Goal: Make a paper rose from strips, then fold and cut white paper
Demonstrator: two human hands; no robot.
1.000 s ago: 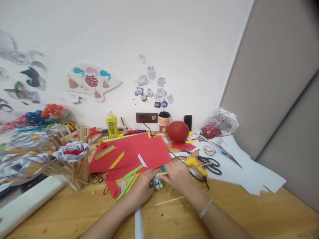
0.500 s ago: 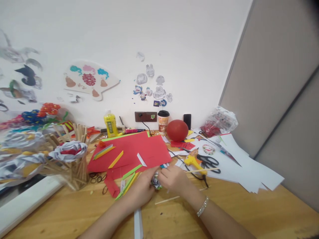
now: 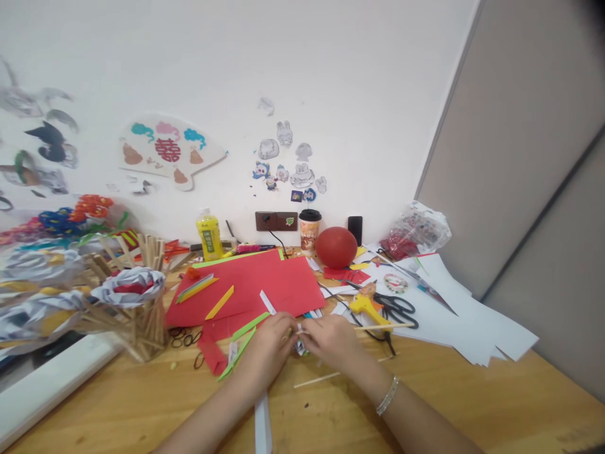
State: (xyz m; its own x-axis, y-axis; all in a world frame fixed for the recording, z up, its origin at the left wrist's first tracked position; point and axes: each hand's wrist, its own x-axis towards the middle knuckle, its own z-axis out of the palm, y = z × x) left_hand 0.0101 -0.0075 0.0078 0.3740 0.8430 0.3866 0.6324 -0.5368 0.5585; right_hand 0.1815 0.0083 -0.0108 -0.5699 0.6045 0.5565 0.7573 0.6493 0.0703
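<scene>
My left hand point(image 3: 274, 340) and my right hand point(image 3: 328, 339) meet above the wooden table, fingertips nearly touching. Between them is a small folded paper piece point(image 3: 299, 346), white and grey, mostly covered by fingers. Both hands have their fingers closed on it. A thin wooden stick point(image 3: 387, 326) extends rightward from behind my right hand; its other end is hidden. Another thin stick point(image 3: 316, 381) lies on the table below my right hand. Green folded strips point(image 3: 243, 353) lie just left of my left hand, and a white strip point(image 3: 263, 425) runs under my left forearm.
Red paper sheets point(image 3: 283, 287) lie behind the hands. To the right are a yellow glue gun point(image 3: 371, 309), black scissors point(image 3: 401, 310) and white sheets point(image 3: 477, 321). A red balloon point(image 3: 336, 247), cup point(image 3: 309, 232) and bottle point(image 3: 208, 236) stand behind. Paper flowers on sticks point(image 3: 130, 287) fill the left.
My left hand has shifted slightly up, its fingers now raised and pinched close to my right fingertips. My right hand has moved only slightly.
</scene>
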